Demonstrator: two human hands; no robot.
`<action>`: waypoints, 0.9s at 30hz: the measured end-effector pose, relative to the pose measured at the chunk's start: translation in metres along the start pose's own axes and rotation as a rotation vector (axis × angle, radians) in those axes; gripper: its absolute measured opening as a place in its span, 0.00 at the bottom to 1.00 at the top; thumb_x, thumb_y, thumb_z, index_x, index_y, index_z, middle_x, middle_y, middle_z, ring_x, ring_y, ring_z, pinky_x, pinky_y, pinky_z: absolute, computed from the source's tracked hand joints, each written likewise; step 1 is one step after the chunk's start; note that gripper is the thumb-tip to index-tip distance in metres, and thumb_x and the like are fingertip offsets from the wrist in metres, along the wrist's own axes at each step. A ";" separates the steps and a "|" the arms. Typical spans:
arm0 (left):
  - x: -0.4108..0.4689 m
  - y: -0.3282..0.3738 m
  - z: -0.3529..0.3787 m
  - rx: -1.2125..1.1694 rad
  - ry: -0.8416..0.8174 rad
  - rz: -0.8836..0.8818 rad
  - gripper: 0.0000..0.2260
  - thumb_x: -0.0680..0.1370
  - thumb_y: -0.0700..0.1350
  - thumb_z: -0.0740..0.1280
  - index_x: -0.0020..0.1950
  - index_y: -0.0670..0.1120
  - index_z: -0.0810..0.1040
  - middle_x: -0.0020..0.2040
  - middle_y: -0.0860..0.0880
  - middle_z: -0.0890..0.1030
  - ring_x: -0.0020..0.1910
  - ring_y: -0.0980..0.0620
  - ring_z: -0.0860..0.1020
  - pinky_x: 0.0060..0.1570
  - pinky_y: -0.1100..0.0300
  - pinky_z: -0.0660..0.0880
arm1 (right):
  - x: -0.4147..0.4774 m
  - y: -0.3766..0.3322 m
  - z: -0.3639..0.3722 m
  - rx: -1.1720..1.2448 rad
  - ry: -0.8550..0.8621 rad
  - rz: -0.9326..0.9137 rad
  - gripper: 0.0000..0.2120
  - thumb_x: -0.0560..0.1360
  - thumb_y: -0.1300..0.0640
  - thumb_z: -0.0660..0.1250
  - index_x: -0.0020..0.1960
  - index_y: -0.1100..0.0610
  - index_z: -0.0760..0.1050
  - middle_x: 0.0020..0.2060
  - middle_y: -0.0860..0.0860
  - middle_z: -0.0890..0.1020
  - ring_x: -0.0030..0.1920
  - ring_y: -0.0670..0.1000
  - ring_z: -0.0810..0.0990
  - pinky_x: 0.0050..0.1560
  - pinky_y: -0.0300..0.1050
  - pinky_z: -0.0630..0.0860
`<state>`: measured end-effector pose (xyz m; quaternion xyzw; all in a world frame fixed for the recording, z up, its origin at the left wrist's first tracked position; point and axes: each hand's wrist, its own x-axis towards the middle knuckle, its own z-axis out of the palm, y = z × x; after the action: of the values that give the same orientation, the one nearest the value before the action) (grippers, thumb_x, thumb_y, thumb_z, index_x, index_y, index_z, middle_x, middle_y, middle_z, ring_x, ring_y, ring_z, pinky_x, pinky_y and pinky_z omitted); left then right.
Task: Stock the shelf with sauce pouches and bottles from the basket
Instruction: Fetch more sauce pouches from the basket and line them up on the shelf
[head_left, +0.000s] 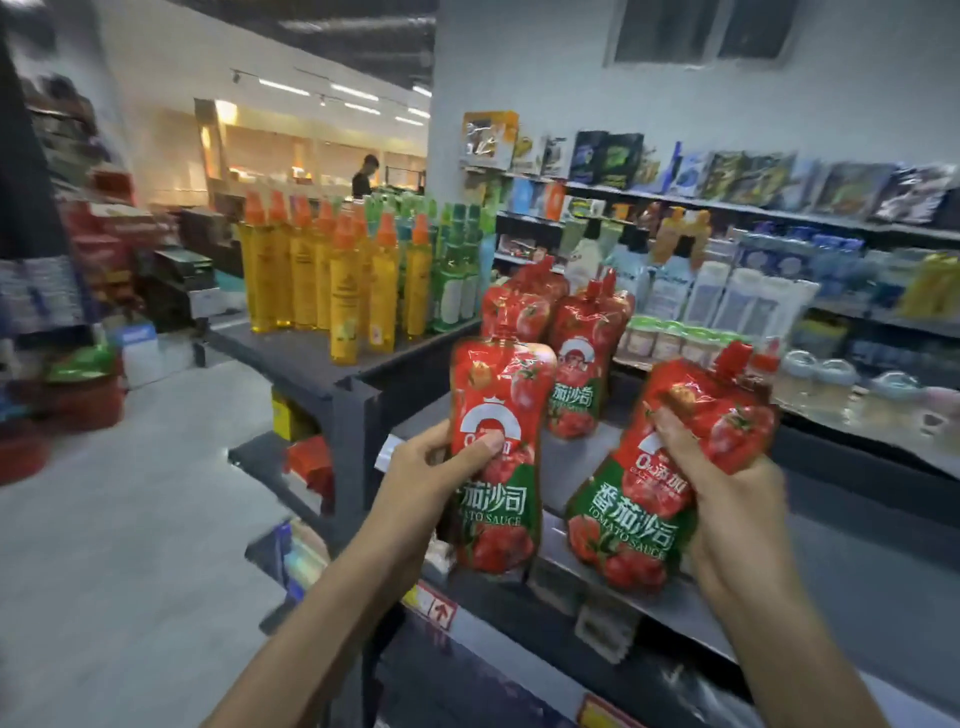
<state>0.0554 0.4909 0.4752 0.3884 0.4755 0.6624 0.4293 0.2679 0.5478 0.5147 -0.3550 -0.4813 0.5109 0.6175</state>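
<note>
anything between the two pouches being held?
Head view: nothing between the left pouch and the right pouch at their own depth. The gap shows bare grey shelf; farther back, stocked pouches stand on it.

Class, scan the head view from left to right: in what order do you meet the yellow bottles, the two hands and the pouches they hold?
Yellow bottles → left hand → left pouch → right pouch → right hand.
</note>
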 end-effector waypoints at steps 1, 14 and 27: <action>0.011 0.003 0.001 -0.016 -0.044 -0.003 0.11 0.78 0.47 0.73 0.60 0.48 0.84 0.53 0.47 0.88 0.53 0.46 0.87 0.50 0.53 0.83 | 0.008 -0.002 -0.001 -0.011 0.052 -0.031 0.08 0.73 0.56 0.76 0.52 0.54 0.83 0.47 0.50 0.89 0.47 0.50 0.88 0.43 0.45 0.82; 0.079 -0.001 0.050 -0.067 -0.239 -0.047 0.12 0.77 0.46 0.74 0.59 0.46 0.84 0.52 0.47 0.88 0.51 0.45 0.87 0.52 0.46 0.83 | 0.080 0.000 -0.062 -0.256 0.415 -0.166 0.08 0.69 0.59 0.81 0.46 0.56 0.84 0.38 0.49 0.88 0.39 0.52 0.88 0.38 0.44 0.84; 0.090 -0.016 0.083 -0.112 -0.319 -0.066 0.13 0.77 0.45 0.74 0.60 0.45 0.84 0.54 0.46 0.88 0.53 0.44 0.87 0.54 0.47 0.82 | 0.051 0.020 -0.097 -0.451 0.452 -0.234 0.26 0.69 0.57 0.81 0.64 0.53 0.76 0.52 0.46 0.85 0.49 0.41 0.85 0.51 0.39 0.83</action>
<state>0.1051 0.6027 0.4897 0.4484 0.3762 0.6032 0.5418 0.3557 0.6072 0.4801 -0.5293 -0.4705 0.2258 0.6689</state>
